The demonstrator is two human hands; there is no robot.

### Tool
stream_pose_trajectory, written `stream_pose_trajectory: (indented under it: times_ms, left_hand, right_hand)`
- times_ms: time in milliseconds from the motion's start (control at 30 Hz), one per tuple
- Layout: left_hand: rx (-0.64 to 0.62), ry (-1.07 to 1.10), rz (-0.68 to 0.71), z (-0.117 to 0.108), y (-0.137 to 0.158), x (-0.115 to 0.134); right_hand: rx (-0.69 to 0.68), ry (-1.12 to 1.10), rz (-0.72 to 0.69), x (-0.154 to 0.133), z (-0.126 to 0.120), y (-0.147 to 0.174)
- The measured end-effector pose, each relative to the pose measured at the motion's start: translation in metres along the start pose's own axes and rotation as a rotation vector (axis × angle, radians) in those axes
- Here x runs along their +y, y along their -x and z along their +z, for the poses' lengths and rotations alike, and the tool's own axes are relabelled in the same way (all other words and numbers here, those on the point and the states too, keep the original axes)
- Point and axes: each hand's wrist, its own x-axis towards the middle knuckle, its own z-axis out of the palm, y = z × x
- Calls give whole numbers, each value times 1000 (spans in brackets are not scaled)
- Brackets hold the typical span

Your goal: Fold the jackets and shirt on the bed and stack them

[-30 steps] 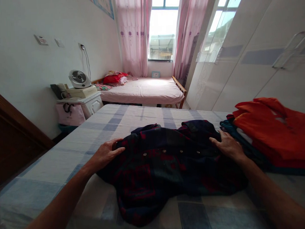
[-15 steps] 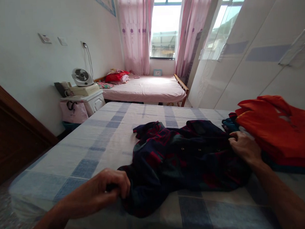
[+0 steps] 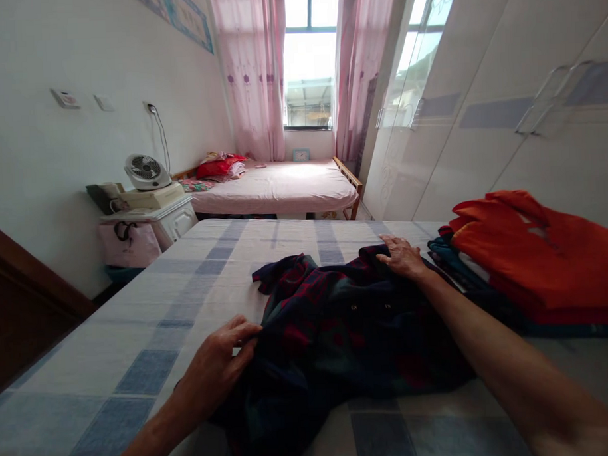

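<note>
A dark plaid shirt (image 3: pixel 337 333) in navy, red and green lies spread and rumpled on the bed (image 3: pixel 197 311), which has a blue-and-white checked sheet. My left hand (image 3: pixel 216 357) pinches the shirt's near left edge between thumb and fingers. On the shirt's far right part rests my right hand (image 3: pixel 402 254), its fingers stretched out over the cloth. Small buttons show along the middle of the shirt. My right forearm hides part of its right side.
To the right stands a stack of folded clothes, with an orange garment (image 3: pixel 539 253) on top. Beyond the bed is a smaller pink-covered bed (image 3: pixel 277 186). A fan (image 3: pixel 146 170) sits on a white cabinet (image 3: pixel 179 219) at left. White wardrobes (image 3: pixel 479 89) line the right wall.
My right hand has moved from the shirt's right edge to its far side and opened. My left hand has shifted its hold along the near left edge. The view has turned slightly right.
</note>
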Motion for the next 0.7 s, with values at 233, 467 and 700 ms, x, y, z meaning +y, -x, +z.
stream_pose_trajectory:
  times_ms: [233, 467, 700]
  left_hand:
    - [296, 277, -236, -38, 21, -2]
    - [671, 465, -224, -86, 6, 16]
    - [655, 337, -129, -102, -123, -5]
  right_hand:
    - [-44, -106, 8, 11, -19, 21]
    - [157, -668, 39, 56, -116, 70]
    - [325, -337, 147, 34, -105, -31]
